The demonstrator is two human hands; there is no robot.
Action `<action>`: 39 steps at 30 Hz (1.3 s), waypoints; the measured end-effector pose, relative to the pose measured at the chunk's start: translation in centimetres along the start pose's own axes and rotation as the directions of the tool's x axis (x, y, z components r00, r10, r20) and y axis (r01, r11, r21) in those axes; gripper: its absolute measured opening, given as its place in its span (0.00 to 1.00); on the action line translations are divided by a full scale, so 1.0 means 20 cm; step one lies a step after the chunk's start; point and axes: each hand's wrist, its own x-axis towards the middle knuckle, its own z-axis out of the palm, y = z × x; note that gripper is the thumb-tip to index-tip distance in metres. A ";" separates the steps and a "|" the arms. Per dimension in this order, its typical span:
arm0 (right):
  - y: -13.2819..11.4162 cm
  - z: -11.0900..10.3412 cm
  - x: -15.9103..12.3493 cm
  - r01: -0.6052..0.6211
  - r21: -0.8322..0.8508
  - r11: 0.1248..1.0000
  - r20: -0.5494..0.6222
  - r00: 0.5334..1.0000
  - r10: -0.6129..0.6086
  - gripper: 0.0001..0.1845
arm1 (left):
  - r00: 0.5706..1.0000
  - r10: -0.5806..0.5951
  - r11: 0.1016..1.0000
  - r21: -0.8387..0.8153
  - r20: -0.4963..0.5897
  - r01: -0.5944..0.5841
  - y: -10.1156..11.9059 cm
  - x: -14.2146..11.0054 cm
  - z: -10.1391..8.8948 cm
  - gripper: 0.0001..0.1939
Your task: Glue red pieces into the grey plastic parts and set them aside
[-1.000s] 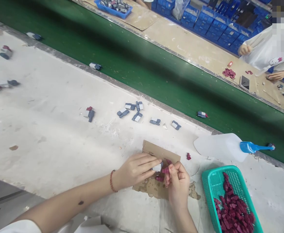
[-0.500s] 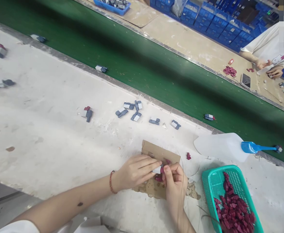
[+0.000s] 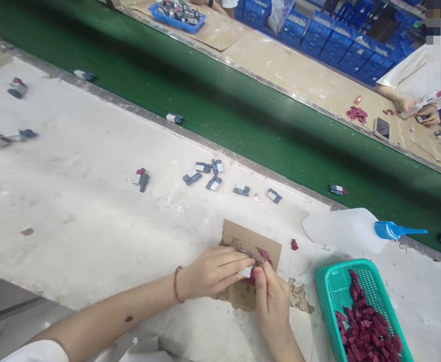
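Observation:
Over a piece of brown cardboard (image 3: 239, 232), my two hands meet around a small white-and-grey plastic part (image 3: 245, 272). My left hand (image 3: 213, 271) has its fingers together and holds the white side. From the other side my right hand (image 3: 275, 294) pinches the part, thumb on top, where a dark red piece (image 3: 249, 280) shows against it. The fingers hide most of this joint. Another dark red piece (image 3: 265, 255) lies on the cardboard beyond my fingertips. A loose red piece (image 3: 294, 244) is on the table to the right.
To the right stands a green basket (image 3: 321, 289) of red pieces; behind it lies a white bottle (image 3: 341, 229) with a blue nozzle (image 3: 391, 230). Several grey-white parts (image 3: 214, 182) are on the table. Parts ride a green conveyor belt (image 3: 243, 120). A co-worker's hands (image 3: 427, 114) are across it.
Parts on the belt have shifted right. My right hand has tilted slightly around the held part, with its fingers less visible. My left hand has barely moved.

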 end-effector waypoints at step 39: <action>0.55 -0.72 -0.33 -0.521 -0.610 0.597 -0.246 0.841 0.482 0.14 | 0.807 -0.589 0.678 0.526 -0.030 0.514 -0.87 0.73 -0.26 0.24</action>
